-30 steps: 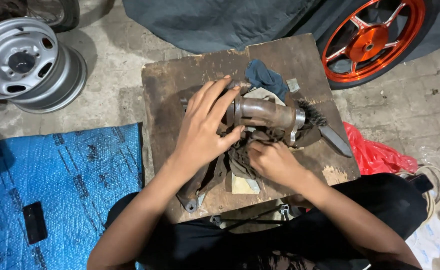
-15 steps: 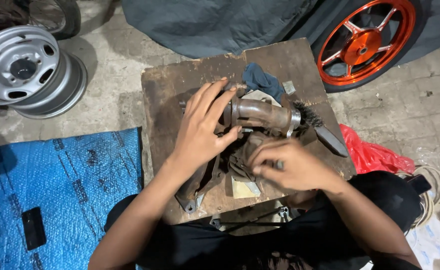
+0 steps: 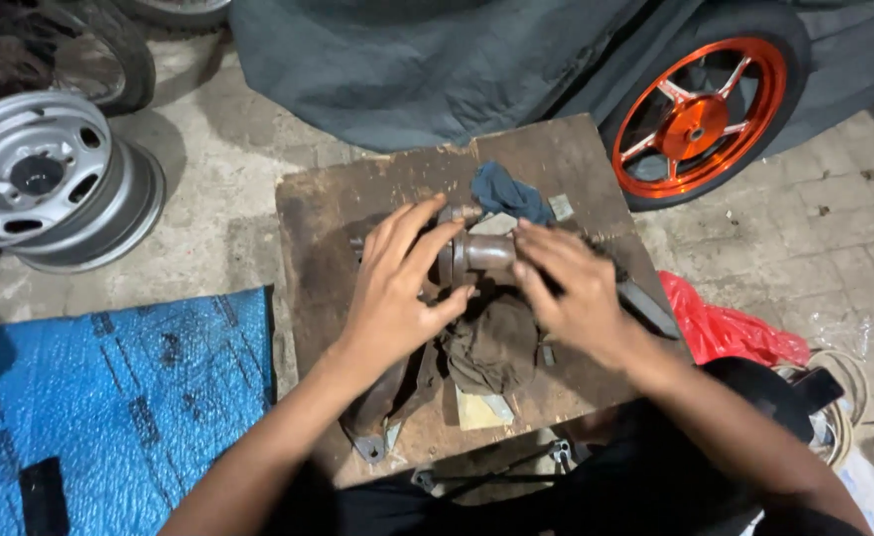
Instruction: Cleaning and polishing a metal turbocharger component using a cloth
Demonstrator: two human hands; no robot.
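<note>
Metal part (image 3: 484, 253) gripped between left hand (image 3: 397, 288) and right hand (image 3: 576, 288); fingers spread over it.

Left hand (image 3: 392, 298), right hand (image 3: 576, 293): fingers spread, palms down.

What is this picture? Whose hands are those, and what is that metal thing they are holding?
The picture comes from a camera worn on a person's head, so you look down just as they do. No machine here: the two arms are that person's own. The left hand and the right hand both hold a rusty metal part, shaped like a short thick tube, one hand at each end. It sits over a worn wooden board on the floor. Also on the board are a blue rag and a brown rag. Around it lie a silver wheel rim, a blue mat, a red bag, and an orange wheel under a dark cover.
</note>
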